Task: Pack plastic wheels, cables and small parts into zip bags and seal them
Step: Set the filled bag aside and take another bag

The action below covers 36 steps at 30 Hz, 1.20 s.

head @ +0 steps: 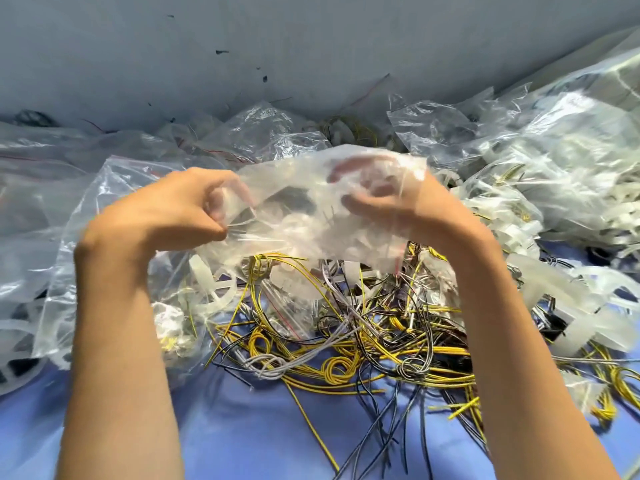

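Zip bag (311, 233), one (contents blurred), gripped by two hands, left hand (166, 209), right hand (427, 214), over cables (346, 362).

Free room: bare blue cloth (242, 438) near me, centre-left. Ahead the cable tangle (363, 341) covers the cloth, loops spilling near-right; the zip bag (311, 216) held by my left hand (162, 209) & right hand (426, 209) hangs over it. Left blocked by a big clear bag (114, 178), right by filled bags (561, 161) & white wheels (543, 282). Far: loose bags (270, 133) vs. the wall (311, 46), prob. no gap.
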Motion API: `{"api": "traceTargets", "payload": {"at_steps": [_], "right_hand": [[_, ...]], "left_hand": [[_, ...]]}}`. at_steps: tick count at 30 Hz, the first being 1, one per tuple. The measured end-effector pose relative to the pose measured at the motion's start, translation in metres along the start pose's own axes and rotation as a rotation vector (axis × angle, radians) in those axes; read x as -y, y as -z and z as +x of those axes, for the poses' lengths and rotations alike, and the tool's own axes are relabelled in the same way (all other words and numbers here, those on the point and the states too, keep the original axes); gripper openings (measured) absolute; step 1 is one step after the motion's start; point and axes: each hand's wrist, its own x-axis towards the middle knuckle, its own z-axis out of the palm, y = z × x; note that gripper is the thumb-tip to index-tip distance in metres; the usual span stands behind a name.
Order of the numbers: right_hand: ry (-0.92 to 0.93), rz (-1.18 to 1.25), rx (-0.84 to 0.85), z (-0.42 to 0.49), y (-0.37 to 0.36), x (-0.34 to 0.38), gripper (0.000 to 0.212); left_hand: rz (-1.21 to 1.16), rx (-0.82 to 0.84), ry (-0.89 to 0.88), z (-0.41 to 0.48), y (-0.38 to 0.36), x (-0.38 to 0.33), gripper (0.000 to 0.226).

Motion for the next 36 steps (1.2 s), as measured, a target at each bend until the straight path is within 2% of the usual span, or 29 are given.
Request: {"api": "traceTargets", "payload": {"at_steps": [2, 4, 8, 10, 13, 15, 17, 19, 21, 23, 26, 30, 36], "right_hand": [[-0.074, -0.054, 0.056, -0.002, 0.006, -0.005, 0.019], [-0.143, -0.147, 0.12, -0.003, 0.009, -0.013, 0.02], [-0.16, -0.185, 0.082, -0.002, 0.02, -0.018, 0.048], [-0.181, -0.171, 0.111, -0.003, 0.021, -0.02, 0.047], [-0.198, -0.237, 0.206, -0.001, 0.013, -0.018, 0.03], [-0.182, -0.287, 0.23, 0.001, 0.006, -0.015, 0.024], [-0.163, -0.282, 0.207, 0.002, 0.002, -0.011, 0.021], [-0.14, -0.276, 0.179, 0.002, 0.002, -0.008, 0.021], [-0.13, -0.225, 0.159, 0.003, 0.001, -0.007, 0.021], [-0.144, -0.193, 0.164, 0.004, -0.002, -0.007, 0.02], [-0.182, -0.215, 0.201, 0.005, -0.008, -0.009, 0.02], [-0.204, -0.219, 0.154, 0.007, -0.011, -0.011, 0.025], [-0.25, -0.176, 0.18, 0.006, -0.011, -0.008, 0.021]], "left_hand": [[0.022, -0.02, 0.025, -0.002, 0.003, 0.008, 0.044], [0.068, 0.039, 0.078, -0.004, 0.007, 0.017, 0.044], [0.177, 0.099, 0.3, -0.009, 0.015, 0.038, 0.046], [0.222, 0.12, 0.356, -0.009, 0.015, 0.038, 0.045], [0.243, 0.104, 0.23, -0.01, 0.011, 0.012, 0.092], [0.166, 0.007, 0.059, -0.011, 0.007, -0.018, 0.108], [0.14, -0.158, -0.104, -0.009, -0.002, -0.046, 0.103], [0.138, -0.274, -0.209, -0.002, -0.016, -0.069, 0.084], [0.118, -0.237, -0.215, 0.005, -0.031, -0.085, 0.058], [0.164, -0.12, -0.159, 0.012, -0.045, -0.088, 0.039], [0.273, 0.019, -0.104, 0.014, -0.052, -0.078, 0.043], [0.353, 0.057, 0.017, 0.011, -0.047, -0.064, 0.056], [0.379, 0.138, 0.093, 0.007, -0.04, -0.059, 0.038]]}}
